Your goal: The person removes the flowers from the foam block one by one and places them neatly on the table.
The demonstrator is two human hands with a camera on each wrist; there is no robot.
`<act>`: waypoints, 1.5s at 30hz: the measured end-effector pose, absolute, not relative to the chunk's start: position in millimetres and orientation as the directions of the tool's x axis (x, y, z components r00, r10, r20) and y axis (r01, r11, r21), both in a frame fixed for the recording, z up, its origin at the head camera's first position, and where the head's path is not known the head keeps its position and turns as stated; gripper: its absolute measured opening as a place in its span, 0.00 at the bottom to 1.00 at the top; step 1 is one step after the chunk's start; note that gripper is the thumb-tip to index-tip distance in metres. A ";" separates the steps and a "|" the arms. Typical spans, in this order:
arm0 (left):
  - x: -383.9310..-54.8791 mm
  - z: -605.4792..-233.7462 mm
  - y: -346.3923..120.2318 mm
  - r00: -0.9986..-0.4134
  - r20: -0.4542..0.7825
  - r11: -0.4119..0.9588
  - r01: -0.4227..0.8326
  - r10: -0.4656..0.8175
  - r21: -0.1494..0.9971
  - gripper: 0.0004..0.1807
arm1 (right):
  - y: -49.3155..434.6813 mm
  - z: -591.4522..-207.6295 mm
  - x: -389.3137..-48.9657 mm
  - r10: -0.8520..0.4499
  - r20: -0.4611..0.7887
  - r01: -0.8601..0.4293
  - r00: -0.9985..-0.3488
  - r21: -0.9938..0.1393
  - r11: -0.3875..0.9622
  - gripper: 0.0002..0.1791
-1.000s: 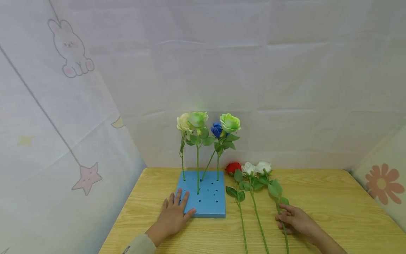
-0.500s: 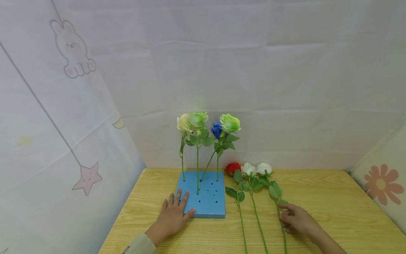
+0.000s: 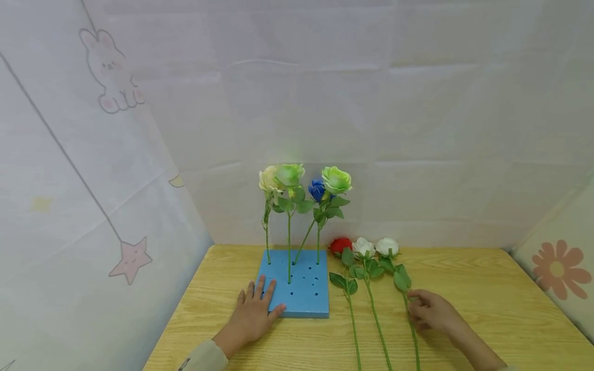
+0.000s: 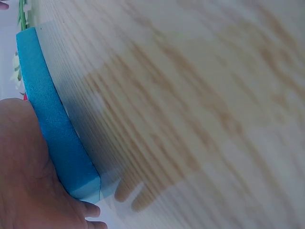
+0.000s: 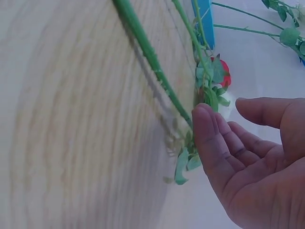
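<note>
My left hand (image 3: 252, 314) lies flat with fingers spread on the left front of a blue foam block (image 3: 303, 304) dotted with holes. In the left wrist view the palm side rests along the block's edge. My right hand (image 3: 433, 312) is beside the stem of the rightmost white rose (image 3: 387, 247), which lies on the table. The right wrist view shows its fingers loosely bent, fingertips right at the green stem (image 5: 152, 59), and the thumb standing apart. Another white rose (image 3: 364, 248) and a red rose (image 3: 341, 245) lie to its left.
Upright in the block stand two green roses (image 3: 336, 179), a cream rose (image 3: 269, 179) and a leaning blue rose (image 3: 317, 190). The wooden table (image 3: 482, 288) meets a pale cloth backdrop (image 3: 417, 129) behind. Printed cloth also hangs at both sides.
My right hand has shifted slightly up and right, and the fingers no longer reach around the stem. The rightmost rose's stem has moved a little left. The left hand stays put.
</note>
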State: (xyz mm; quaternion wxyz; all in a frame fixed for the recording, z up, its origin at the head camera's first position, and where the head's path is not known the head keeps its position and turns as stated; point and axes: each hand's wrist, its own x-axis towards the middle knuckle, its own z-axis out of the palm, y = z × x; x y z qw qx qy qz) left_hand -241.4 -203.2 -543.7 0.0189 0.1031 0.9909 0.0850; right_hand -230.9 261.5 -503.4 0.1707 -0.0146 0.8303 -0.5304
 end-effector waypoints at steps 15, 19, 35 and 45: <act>-242.6 -549.5 -204.5 -0.977 -0.020 0.958 0.205 0.213 0.202 0.44 | 230.7 -486.2 -246.7 -0.245 -0.204 0.110 -0.948 -0.931 0.347 0.38; -241.5 -547.0 -204.6 -0.977 -0.029 0.958 0.203 0.213 0.203 0.43 | 220.3 -484.7 -251.7 -0.259 -0.177 0.082 -0.949 -0.937 0.340 0.34; -241.9 -549.7 -203.6 -0.973 0.006 0.948 0.228 0.233 0.221 0.43 | 176.0 -476.8 -267.7 -0.275 -0.103 0.016 -0.956 -0.953 0.301 0.27; -239.1 -546.5 -203.5 -0.974 0.011 0.954 0.223 0.226 0.199 0.43 | 149.7 -475.8 -276.0 -0.262 -0.070 -0.001 -0.962 -0.965 0.262 0.25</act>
